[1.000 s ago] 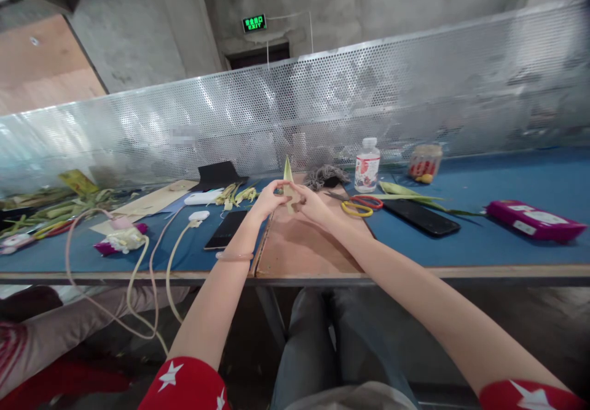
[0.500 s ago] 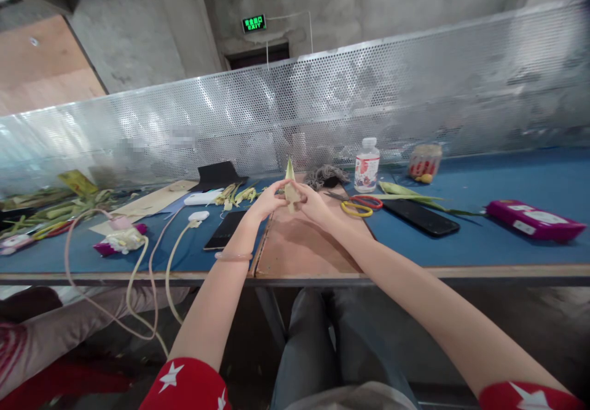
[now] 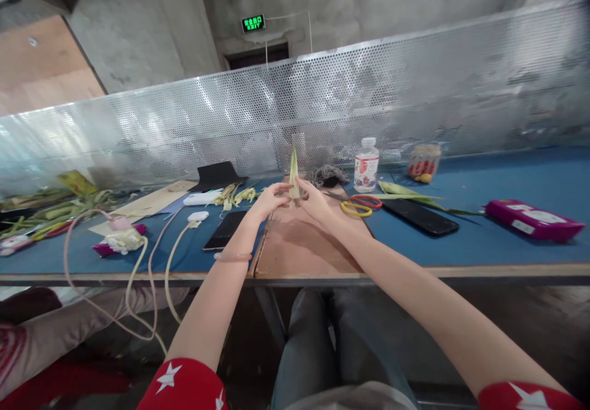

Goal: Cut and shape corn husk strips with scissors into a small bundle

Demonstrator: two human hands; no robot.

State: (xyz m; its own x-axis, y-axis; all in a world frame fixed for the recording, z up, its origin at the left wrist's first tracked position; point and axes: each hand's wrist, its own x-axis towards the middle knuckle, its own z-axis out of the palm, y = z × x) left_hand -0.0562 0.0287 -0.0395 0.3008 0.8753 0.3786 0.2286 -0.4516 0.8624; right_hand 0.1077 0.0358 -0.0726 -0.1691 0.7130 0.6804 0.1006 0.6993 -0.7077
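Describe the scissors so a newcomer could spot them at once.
On the blue worktable, look just right of the brown board at its middle. The scissors lie flat there, left of the black phone; one handle loop is red, the other yellow.

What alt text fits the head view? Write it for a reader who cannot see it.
Two bare hands, left hand and right hand, pinch a pale green folded leaf upright over a brown board on a blue table. Scissors, a phone and a bottle lie to the right.
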